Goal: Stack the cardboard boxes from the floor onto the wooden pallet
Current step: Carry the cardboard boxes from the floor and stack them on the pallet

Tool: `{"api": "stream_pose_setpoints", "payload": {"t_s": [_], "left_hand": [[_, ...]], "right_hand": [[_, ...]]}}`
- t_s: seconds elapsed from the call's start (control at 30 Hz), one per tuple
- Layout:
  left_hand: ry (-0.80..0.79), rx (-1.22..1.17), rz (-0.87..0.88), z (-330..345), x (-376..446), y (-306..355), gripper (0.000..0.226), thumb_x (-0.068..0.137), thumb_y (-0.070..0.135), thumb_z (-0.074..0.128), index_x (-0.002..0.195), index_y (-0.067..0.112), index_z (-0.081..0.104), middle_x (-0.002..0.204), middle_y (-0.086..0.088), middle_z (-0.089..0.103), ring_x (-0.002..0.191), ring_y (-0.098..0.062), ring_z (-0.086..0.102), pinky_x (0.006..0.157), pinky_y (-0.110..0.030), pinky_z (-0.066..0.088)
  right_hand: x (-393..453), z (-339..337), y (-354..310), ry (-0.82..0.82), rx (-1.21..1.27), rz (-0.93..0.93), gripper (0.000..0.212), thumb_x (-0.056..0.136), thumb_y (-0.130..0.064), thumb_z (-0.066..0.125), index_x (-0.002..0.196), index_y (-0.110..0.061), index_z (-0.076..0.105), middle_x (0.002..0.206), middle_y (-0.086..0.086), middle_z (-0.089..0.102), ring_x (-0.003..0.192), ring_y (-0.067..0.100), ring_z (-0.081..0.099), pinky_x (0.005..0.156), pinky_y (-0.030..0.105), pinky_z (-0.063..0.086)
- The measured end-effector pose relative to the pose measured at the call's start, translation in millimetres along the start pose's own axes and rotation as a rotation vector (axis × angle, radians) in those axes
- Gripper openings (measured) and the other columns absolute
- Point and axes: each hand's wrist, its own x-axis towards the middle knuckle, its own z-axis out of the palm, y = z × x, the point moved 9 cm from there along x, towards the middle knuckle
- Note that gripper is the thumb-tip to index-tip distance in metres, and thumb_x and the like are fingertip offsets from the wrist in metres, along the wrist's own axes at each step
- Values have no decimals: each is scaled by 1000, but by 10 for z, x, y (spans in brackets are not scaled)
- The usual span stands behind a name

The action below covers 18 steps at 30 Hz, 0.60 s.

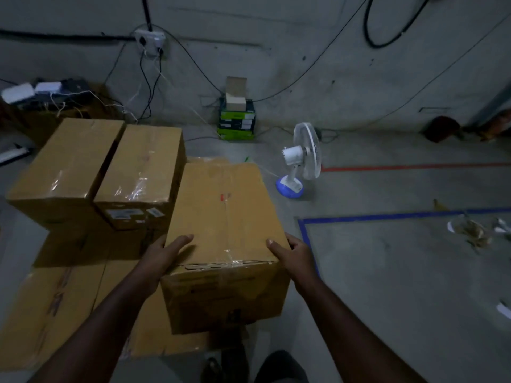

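Cardboard box point(224, 230), taped along its top seam, sits between both of the person's hands: the left hand point(163, 252) presses its near left edge, fingers spread over the top, and the right hand point(293, 254) clamps the near right corner. It rests on a lower layer of flat cartons point(55, 308) (whatever lies beneath them is hidden). Just to its left, two more stacked boxes point(105, 167) stand side by side, touching each other. On the grey concrete floor point(387, 272) to the right runs blue tape point(387, 217), with a red line point(414, 166) beyond. Farther off stands a small white fan point(301, 158), then a green stack of cases point(237, 120) against the wall under a socket point(150, 40) trailing cables.
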Motion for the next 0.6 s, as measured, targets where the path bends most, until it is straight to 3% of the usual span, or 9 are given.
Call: {"api": "stream_pose_setpoints", "payload": {"t_s": [0.17, 0.27, 0.4, 0.47, 0.6], "left_hand": [[-27, 52, -12, -3, 584, 346, 65, 69, 34, 90, 126, 22, 61, 115, -5, 74, 106, -26, 71, 94, -48, 57], [11, 80, 5, -18, 1113, 517, 55, 67, 33, 92, 113, 30, 62, 112, 0, 73, 104, -23, 70, 90, -43, 58], [38, 71, -12, 3, 1900, 665, 57, 71, 26, 91, 120, 24, 61, 113, 0, 73, 105, -21, 70, 86, -35, 58], [64, 95, -30, 10, 2299, 755, 72, 69, 35, 94, 130, 27, 56, 118, 2, 71, 107, -16, 69, 86, -33, 58], [77, 144, -74, -28, 3180, 825, 101, 53, 52, 96, 139, 32, 47, 125, -2, 68, 111, -21, 68, 96, -47, 57]], "right_hand": [[761, 154, -298, -52, 13, -11, 61, 69, -62, 80, 120, -28, 75, 103, -14, 79, 97, 9, 75, 90, 46, 62], [1351, 336, -413, -110, 34, -12, 50, 79, -46, 85, 124, -28, 71, 107, -9, 79, 99, 11, 75, 90, 46, 62], [2236, 635, -419, -251, 69, 67, 56, 84, -28, 84, 134, -19, 60, 120, 3, 74, 104, 19, 74, 88, 43, 63], [2678, 769, -386, -306, 82, 125, 56, 85, -21, 84, 133, -17, 54, 123, 5, 71, 105, 22, 72, 88, 42, 62], [3470, 1054, -315, -348, 91, 196, 62, 84, -13, 84, 134, -21, 49, 123, 3, 70, 107, 21, 71, 90, 43, 62]]}}
